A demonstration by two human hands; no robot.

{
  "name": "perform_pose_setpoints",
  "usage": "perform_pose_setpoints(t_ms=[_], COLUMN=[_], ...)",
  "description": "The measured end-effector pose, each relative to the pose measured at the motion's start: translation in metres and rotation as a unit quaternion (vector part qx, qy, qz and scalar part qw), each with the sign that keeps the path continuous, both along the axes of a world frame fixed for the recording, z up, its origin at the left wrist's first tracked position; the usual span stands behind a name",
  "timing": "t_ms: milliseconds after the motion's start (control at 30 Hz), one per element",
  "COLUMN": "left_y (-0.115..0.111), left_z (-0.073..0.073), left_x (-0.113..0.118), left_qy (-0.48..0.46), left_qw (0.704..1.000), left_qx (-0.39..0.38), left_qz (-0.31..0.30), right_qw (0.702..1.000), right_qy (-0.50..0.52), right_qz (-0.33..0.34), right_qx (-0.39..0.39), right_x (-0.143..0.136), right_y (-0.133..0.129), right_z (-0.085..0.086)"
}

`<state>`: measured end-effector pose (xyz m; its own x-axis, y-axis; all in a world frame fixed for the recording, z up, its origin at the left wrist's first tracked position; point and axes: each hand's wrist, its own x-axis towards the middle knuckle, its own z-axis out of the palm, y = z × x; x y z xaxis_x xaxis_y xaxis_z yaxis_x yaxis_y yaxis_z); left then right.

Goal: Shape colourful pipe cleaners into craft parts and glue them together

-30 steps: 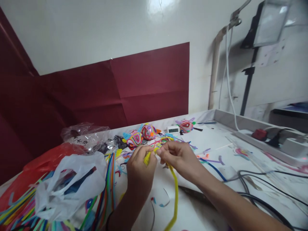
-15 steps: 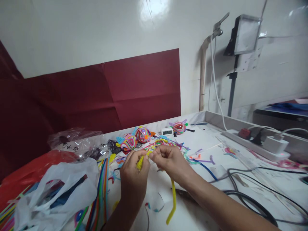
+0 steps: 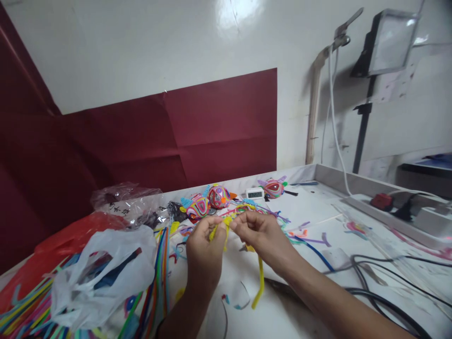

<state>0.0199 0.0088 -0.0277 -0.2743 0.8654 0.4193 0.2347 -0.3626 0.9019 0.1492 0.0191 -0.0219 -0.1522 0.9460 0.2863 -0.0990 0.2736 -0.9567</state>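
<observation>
Between my two hands is a yellow pipe cleaner (image 3: 260,282), bunched up at my fingertips, with one loose length hanging down below my right hand. My left hand (image 3: 205,242) pinches the bunched yellow part. The thumb and forefinger of my right hand (image 3: 259,233) are closed on the same pipe cleaner, close beside the left fingertips. Just behind my hands lie colourful fish-like figures, one (image 3: 197,207) at the left and another round one (image 3: 219,195) next to it. Part of the yellow piece is hidden by my fingers.
A white plastic bag (image 3: 106,278) and bundled pipe cleaners (image 3: 163,273) lie at the left. A small digital clock (image 3: 254,193) and a third figure (image 3: 273,187) stand at the back. Black cables (image 3: 381,301) and a power strip (image 3: 399,221) occupy the right.
The view has turned slightly left, so the scene sits further right. My hands stay close together on the yellow pipe cleaner, and its hanging end has risen a little.
</observation>
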Motion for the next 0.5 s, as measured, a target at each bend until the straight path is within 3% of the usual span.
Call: perform_pose_setpoints(t_ms=[500], left_y=[0.0000], left_z=[0.0022], left_x=[0.0047], left_qy=[-0.133], left_qw=[0.988], left_qx=[-0.056], left_qz=[-0.051], right_qw=[1.000], right_qy=[-0.004], right_qz=[-0.004], right_qx=[0.009], right_x=[-0.0004], right_y=[0.0044], right_z=[-0.0067])
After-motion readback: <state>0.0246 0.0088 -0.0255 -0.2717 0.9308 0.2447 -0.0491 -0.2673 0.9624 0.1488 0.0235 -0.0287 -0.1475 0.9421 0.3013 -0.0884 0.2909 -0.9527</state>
